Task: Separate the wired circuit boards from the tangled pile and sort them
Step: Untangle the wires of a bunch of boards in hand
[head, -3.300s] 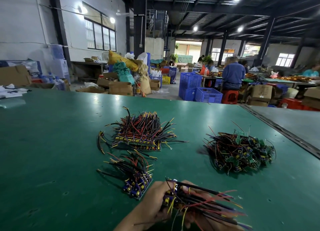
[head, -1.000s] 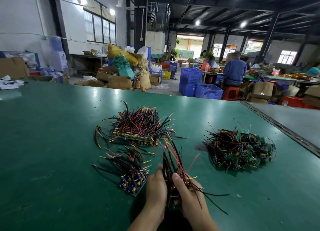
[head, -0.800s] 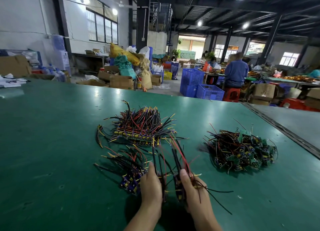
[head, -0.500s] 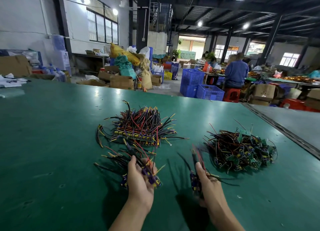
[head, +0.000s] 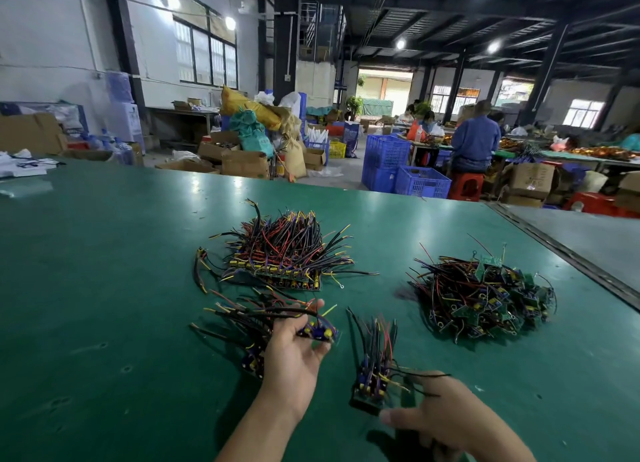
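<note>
Clasping a wired board [head: 318, 332], left grip [head: 294, 354] now meets the near pile [head: 242, 318]; right grip [head: 450, 416], lowered, holds a bundle [head: 374, 368].

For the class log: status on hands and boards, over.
Left hand grips wired boards. Right hand at second bundle, grip unclear. Path to tangled pile open.

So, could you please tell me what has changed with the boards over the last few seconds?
The one bundle that both hands held was pulled apart. The left hand carried the left half leftward to the near pile, still gripping it; the right hand lowered the right half to the table, grip unclear. The far pile and the tangled pile on the right stayed put.
</note>
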`<action>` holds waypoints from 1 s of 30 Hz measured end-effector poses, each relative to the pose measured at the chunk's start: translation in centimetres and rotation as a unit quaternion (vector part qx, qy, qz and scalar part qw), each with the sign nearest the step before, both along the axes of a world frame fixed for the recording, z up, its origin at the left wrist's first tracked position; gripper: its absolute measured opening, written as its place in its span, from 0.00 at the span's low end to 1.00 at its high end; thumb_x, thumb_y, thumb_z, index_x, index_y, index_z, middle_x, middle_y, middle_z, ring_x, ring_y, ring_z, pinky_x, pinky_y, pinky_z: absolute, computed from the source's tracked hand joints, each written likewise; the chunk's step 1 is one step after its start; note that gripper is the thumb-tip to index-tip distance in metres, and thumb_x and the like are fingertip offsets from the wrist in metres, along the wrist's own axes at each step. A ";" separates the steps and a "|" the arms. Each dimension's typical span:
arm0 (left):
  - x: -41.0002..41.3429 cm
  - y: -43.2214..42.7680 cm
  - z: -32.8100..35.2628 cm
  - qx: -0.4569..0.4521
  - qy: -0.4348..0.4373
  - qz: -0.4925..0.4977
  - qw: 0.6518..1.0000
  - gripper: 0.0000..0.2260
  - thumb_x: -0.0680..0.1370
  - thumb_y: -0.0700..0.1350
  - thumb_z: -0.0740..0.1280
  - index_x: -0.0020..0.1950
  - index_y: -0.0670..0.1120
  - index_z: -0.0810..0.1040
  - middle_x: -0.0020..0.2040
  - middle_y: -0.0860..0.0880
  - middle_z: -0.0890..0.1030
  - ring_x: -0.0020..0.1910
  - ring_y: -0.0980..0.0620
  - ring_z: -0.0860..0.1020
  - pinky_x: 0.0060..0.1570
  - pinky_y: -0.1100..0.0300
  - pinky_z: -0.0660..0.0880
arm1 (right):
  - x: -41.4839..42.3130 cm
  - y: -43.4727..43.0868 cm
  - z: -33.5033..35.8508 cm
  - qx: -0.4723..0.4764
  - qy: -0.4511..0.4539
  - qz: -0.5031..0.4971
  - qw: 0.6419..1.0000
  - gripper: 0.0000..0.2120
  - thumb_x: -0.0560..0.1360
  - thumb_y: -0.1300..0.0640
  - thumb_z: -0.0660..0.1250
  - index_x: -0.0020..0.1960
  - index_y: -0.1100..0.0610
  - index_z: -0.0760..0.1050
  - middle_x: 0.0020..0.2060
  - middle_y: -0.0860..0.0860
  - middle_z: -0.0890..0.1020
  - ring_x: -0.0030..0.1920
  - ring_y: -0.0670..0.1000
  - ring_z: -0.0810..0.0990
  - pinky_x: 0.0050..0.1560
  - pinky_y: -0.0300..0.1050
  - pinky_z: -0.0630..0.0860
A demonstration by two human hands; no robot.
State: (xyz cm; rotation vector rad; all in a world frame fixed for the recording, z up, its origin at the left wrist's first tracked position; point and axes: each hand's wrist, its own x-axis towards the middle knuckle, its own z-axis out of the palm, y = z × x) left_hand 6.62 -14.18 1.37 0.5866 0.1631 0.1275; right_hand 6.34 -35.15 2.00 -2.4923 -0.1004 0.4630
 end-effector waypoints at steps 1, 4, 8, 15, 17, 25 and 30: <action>0.0 -0.2 0.0 0.016 -0.009 0.005 1.000 0.08 0.79 0.35 0.57 0.54 0.43 0.72 0.56 0.42 0.81 0.32 0.50 0.76 0.27 0.61 0.72 | 0.0 -0.2 0.0 -0.030 -0.011 0.005 0.999 0.29 0.57 0.30 0.76 0.52 0.43 0.79 0.45 0.47 0.85 0.32 0.41 0.77 0.30 0.28 0.73; 0.1 -0.9 -0.5 0.087 -0.012 0.025 0.996 0.12 0.80 0.35 0.58 0.62 0.44 0.71 0.59 0.47 0.80 0.43 0.51 0.74 0.37 0.57 0.69 | 0.0 -0.1 0.3 -0.083 -0.025 0.024 0.996 0.33 0.54 0.25 0.73 0.43 0.53 0.81 0.35 0.45 0.83 0.32 0.39 0.79 0.29 0.27 0.71; 0.1 -1.3 -0.6 0.136 -0.026 0.027 0.990 0.15 0.80 0.36 0.60 0.67 0.44 0.70 0.63 0.51 0.79 0.47 0.54 0.74 0.45 0.57 0.66 | -0.3 0.7 0.7 0.009 -0.067 0.084 0.994 0.37 0.54 0.22 0.69 0.34 0.58 0.73 0.25 0.48 0.73 0.23 0.42 0.69 0.27 0.36 0.66; -0.8 -2.2 -0.7 0.161 -0.057 -0.028 0.985 0.16 0.73 0.38 0.64 0.61 0.44 0.75 0.57 0.50 0.83 0.43 0.59 0.82 0.44 0.63 0.75 | -1.0 2.8 0.0 0.552 -0.072 -0.023 0.830 0.25 0.63 0.31 0.72 0.30 0.52 0.68 0.23 0.52 0.66 0.22 0.48 0.60 0.23 0.36 0.59; -1.3 -2.7 -0.8 0.159 -0.063 -0.035 0.985 0.17 0.70 0.38 0.67 0.59 0.41 0.75 0.55 0.48 0.84 0.46 0.56 0.83 0.42 0.63 0.78 | -0.9 3.6 -1.0 0.461 -0.248 -0.084 0.848 0.21 0.68 0.36 0.69 0.34 0.52 0.69 0.25 0.51 0.69 0.25 0.48 0.65 0.25 0.39 0.63; -2.1 -4.3 -1.3 0.225 -0.048 0.005 0.973 0.12 0.65 0.44 0.71 0.45 0.40 0.78 0.33 0.49 0.81 0.33 0.53 0.77 0.35 0.63 0.74 | -0.6 4.9 -2.4 0.332 -0.323 -0.036 0.885 0.14 0.77 0.36 0.59 0.40 0.44 0.72 0.25 0.47 0.75 0.26 0.43 0.69 0.29 0.39 0.67; -1.9 -4.2 -1.8 0.293 -0.049 0.021 0.955 0.13 0.67 0.48 0.71 0.44 0.39 0.81 0.38 0.43 0.84 0.37 0.51 0.82 0.36 0.61 0.77 | -0.2 5.2 -2.7 0.320 -0.268 -0.036 0.908 0.29 0.72 0.34 0.60 0.33 0.60 0.67 0.22 0.49 0.69 0.26 0.46 0.65 0.29 0.42 0.63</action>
